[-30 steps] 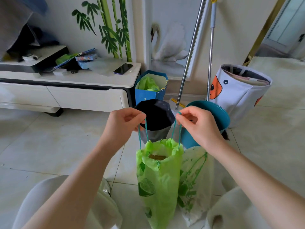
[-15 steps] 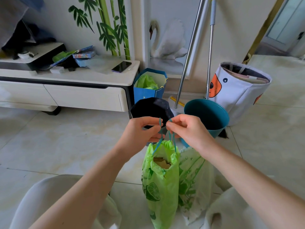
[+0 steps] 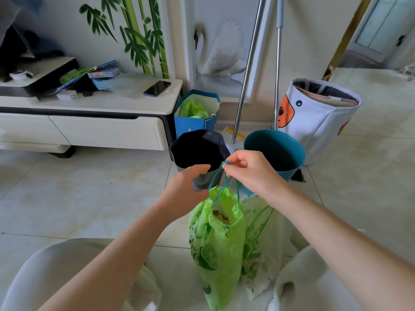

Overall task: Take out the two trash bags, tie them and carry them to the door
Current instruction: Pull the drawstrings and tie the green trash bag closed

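1. Hanging from the right hand [image 3: 251, 173], the green trash bag [image 3: 216, 243] is of thin, crinkled plastic with a printed lime slice; its mouth is gathered and partly open, and something brownish shows inside.
2. This right grip is clenched on the teal drawstring [image 3: 222, 178], a thin cord which makes narrow loops up from the bag's mouth to the pinching fingers.
3. The left hand [image 3: 186, 189] is just beside the cord, with the fingers loosely curved; the picture is blurred there, and I cannot tell if this grip holds anything.
4. Just behind the green bag, touching it, lies a second trash bag [image 3: 260, 232], pale and half transparent with green leaf print, soft and slumped on the tiled floor [image 3: 67, 187].
5. Behind the hands stand two bins: a dark bin [image 3: 197, 147] with an angular rim, and a round teal bin [image 3: 276, 151] with a smooth wall.
6. A low white desk [image 3: 101, 129] with rounded corners carries a phone [image 3: 157, 88].
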A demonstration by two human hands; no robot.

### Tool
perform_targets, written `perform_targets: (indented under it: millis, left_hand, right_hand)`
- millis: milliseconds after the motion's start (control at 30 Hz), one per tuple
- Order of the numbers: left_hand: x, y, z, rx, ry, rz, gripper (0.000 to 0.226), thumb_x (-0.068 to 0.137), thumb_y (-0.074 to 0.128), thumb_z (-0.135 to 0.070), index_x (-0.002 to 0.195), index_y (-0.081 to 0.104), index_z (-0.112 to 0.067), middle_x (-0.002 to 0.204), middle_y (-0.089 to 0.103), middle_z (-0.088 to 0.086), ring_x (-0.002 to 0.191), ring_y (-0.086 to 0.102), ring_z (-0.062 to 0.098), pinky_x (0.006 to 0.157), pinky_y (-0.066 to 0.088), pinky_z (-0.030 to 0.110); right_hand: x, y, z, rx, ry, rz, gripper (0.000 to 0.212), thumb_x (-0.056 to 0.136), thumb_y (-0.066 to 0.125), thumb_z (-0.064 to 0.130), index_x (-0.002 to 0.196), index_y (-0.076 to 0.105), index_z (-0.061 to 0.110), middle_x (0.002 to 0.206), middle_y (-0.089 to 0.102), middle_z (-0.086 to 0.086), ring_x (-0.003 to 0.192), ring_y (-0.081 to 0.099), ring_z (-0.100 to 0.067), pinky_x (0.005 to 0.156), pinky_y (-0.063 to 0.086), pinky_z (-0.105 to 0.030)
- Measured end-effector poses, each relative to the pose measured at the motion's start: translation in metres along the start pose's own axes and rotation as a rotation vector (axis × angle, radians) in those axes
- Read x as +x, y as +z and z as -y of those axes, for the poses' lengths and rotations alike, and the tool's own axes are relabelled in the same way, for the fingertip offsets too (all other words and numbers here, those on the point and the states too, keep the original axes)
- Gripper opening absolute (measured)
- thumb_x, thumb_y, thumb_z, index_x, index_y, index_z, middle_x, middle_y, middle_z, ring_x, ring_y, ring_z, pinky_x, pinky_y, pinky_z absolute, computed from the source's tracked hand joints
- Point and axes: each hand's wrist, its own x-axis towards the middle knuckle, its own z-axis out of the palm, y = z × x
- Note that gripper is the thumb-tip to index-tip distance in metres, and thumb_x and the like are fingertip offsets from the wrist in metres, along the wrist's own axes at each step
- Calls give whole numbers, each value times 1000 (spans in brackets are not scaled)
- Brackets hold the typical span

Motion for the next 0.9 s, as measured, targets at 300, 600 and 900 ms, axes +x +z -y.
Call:
perform_targets:
  millis: [300,600,900]
  left_hand:
    - [3,60,9,-12,-157,272,110,46,72,-79,138,33,-34,146,42,1,140,32,25,112,32,49]
    - [8,94,9,-184,-80,22,13,71,69,-27,68,57,-32,66,55,-9,73,51,16,73,47,35]
    - [5,101,20,-202,-120,-106,28,80,68,-34,61,53,-18,47,42,-7,39,34,9,43,33,23]
  right_hand:
    - [-10,1,10,233,-7,228,8,93,48,6,91,55,3,65,64,-7,66,59,-23,75,55,-46]
    - [-6,6,17,452,22,206,17,94,42,5,89,59,4,60,41,-1,46,27,-7,46,21,-22]
    - [11,-32,17,1076,219,127,7,89,49,10,91,55,9,55,38,7,40,20,-6,40,13,-19]
